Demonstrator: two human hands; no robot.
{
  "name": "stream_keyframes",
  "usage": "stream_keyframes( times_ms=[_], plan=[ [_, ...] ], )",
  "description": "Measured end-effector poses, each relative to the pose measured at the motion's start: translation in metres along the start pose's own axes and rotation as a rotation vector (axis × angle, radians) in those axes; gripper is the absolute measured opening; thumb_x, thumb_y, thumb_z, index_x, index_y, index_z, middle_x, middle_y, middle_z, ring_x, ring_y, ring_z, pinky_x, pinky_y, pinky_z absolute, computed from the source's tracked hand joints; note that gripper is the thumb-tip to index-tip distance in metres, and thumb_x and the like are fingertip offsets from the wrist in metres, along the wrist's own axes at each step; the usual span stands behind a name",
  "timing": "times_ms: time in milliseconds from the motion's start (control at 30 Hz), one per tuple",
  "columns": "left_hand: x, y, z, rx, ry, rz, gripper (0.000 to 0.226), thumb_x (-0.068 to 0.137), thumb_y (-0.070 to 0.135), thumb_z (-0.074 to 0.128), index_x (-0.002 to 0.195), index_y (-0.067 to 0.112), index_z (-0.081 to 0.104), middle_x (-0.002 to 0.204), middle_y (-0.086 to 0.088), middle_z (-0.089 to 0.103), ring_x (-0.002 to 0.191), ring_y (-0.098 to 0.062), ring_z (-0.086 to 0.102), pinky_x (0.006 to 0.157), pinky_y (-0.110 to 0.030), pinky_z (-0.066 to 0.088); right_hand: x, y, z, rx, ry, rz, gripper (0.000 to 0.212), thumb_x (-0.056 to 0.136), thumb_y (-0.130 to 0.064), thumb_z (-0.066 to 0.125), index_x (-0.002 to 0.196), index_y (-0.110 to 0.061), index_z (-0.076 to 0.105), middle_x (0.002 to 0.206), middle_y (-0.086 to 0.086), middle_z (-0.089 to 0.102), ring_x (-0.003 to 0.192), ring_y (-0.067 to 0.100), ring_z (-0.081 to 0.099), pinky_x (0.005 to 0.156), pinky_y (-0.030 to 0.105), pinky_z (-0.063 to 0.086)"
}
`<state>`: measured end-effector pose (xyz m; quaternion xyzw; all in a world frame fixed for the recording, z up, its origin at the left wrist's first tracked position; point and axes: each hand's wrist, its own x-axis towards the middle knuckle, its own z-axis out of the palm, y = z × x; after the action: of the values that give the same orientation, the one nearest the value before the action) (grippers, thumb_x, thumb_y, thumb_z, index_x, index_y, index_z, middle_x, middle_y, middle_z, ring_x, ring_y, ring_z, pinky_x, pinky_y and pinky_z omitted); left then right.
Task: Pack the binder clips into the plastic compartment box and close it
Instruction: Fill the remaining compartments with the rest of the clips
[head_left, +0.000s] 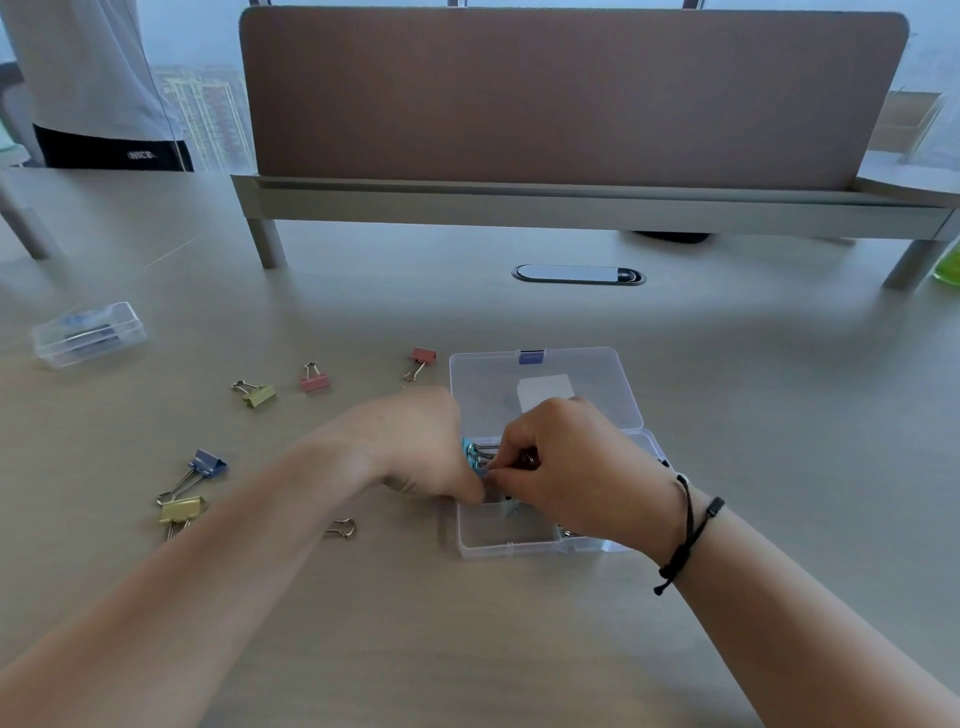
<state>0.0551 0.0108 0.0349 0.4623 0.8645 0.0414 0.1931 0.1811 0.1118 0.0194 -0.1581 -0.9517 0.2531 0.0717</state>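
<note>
Your forearms: both reach in from the near edge, meeting over the box; a black cord bracelet (688, 530) sits on your right wrist
Your left hand (421, 447): curled at the box's left wall, its grip pinched with the fingertips at a teal binder clip (470, 451)
Your right hand (576, 467): over the middle of the box, grip pinched on the wire handles of that same clip
Compartment box (511, 545): clear plastic, on the tabletop (519, 639), lid (535, 387) swung open and lying flat behind it; another teal clip shows inside, mostly hidden by your hands
Loose clips to your left: red clip (420, 360) near the lid's corner, pink clip (314, 379), yellow clip (254, 393), blue clip (205, 466) touching a second yellow clip (182, 512)
Far left: small closed clear case (88, 335), well apart from the rest
</note>
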Motion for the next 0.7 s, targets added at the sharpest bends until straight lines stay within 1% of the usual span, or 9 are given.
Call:
stream_keyframes(
  times_ms=[67, 167, 233, 333, 367, 433, 500, 600, 700],
  plan=[
    [-0.001, -0.001, 0.002, -0.037, -0.003, -0.009, 0.043, 0.070, 0.028, 0.077, 0.047, 0.013, 0.043, 0.049, 0.001, 0.031, 0.053, -0.022, 0.029, 0.054, -0.029, 0.024, 0.000, 0.000, 0.000, 0.001, 0.003, -0.005, 0.014, 0.087, -0.025, 0.067, 0.078, -0.020, 0.076, 0.066, -0.010, 0.060, 0.066, 0.006, 0.049, 0.054, 0.013, 0.036],
    [-0.003, -0.001, 0.003, -0.075, 0.007, -0.004, 0.053, 0.074, 0.030, 0.078, 0.039, 0.014, 0.041, 0.035, 0.007, 0.028, 0.046, -0.018, 0.028, 0.047, -0.025, 0.023, 0.000, 0.000, 0.000, -0.008, 0.001, 0.003, 0.015, 0.087, -0.026, 0.067, 0.077, -0.019, 0.076, 0.058, -0.014, 0.053, 0.063, 0.003, 0.044, 0.048, 0.009, 0.030],
    [-0.003, 0.000, 0.003, -0.077, 0.008, 0.015, 0.051, 0.077, 0.031, 0.076, 0.036, 0.016, 0.048, 0.030, 0.007, 0.029, 0.042, -0.014, 0.028, 0.042, -0.023, 0.024, 0.000, 0.000, 0.000, -0.014, 0.004, -0.003, 0.015, 0.087, -0.026, 0.067, 0.078, -0.018, 0.077, 0.056, -0.016, 0.051, 0.061, 0.004, 0.044, 0.046, 0.009, 0.031],
    [-0.007, 0.002, 0.003, -0.114, -0.004, 0.047, 0.051, 0.081, 0.030, 0.073, 0.035, 0.036, 0.055, 0.029, 0.009, 0.033, 0.037, -0.010, 0.027, 0.037, -0.018, 0.022, -0.001, 0.000, -0.001, -0.012, 0.009, -0.010, 0.015, 0.087, -0.026, 0.067, 0.079, -0.019, 0.077, 0.055, -0.017, 0.050, 0.058, 0.002, 0.045, 0.048, 0.008, 0.036],
    [-0.007, 0.001, 0.003, -0.134, -0.006, 0.054, 0.051, 0.082, 0.029, 0.072, 0.035, 0.035, 0.055, 0.029, 0.010, 0.034, 0.036, -0.010, 0.028, 0.035, -0.017, 0.021, -0.001, -0.001, -0.001, -0.011, 0.009, -0.011, 0.014, 0.087, -0.027, 0.068, 0.079, -0.020, 0.077, 0.055, -0.018, 0.050, 0.058, 0.001, 0.046, 0.049, 0.007, 0.035],
    [-0.008, -0.001, 0.005, -0.165, -0.002, 0.054, 0.049, 0.084, 0.030, 0.072, 0.038, 0.025, 0.056, 0.030, 0.011, 0.037, 0.033, -0.009, 0.033, 0.034, -0.015, 0.022, -0.001, -0.001, -0.001, -0.004, 0.007, -0.009, 0.014, 0.087, -0.027, 0.068, 0.080, -0.020, 0.078, 0.055, -0.018, 0.050, 0.056, -0.002, 0.048, 0.047, 0.006, 0.035],
    [-0.008, -0.003, 0.008, -0.173, -0.001, 0.035, 0.047, 0.084, 0.036, 0.072, 0.044, 0.018, 0.054, 0.034, 0.009, 0.041, 0.038, -0.010, 0.034, 0.038, -0.018, 0.026, -0.001, 0.000, -0.001, -0.006, 0.006, -0.005, 0.015, 0.088, -0.027, 0.068, 0.080, -0.020, 0.078, 0.055, -0.017, 0.050, 0.056, -0.002, 0.048, 0.046, 0.007, 0.034],
    [-0.005, -0.007, 0.010, -0.138, -0.005, 0.004, 0.044, 0.083, 0.042, 0.069, 0.054, 0.014, 0.053, 0.051, 0.001, 0.042, 0.050, -0.017, 0.034, 0.049, -0.026, 0.029, -0.001, 0.002, 0.000, -0.001, 0.005, -0.007, 0.015, 0.088, -0.030, 0.068, 0.081, -0.022, 0.078, 0.057, -0.017, 0.051, 0.061, 0.000, 0.045, 0.049, 0.009, 0.030],
    [-0.004, -0.009, 0.011, -0.122, -0.011, -0.012, 0.046, 0.082, 0.044, 0.069, 0.053, 0.015, 0.047, 0.052, 0.001, 0.036, 0.052, -0.018, 0.031, 0.049, -0.027, 0.025, -0.002, 0.004, -0.001, 0.027, 0.009, -0.021, 0.013, 0.086, -0.032, 0.071, 0.079, -0.023, 0.078, 0.059, -0.016, 0.058, 0.060, 0.001, 0.050, 0.050, 0.008, 0.035]
  ],
)
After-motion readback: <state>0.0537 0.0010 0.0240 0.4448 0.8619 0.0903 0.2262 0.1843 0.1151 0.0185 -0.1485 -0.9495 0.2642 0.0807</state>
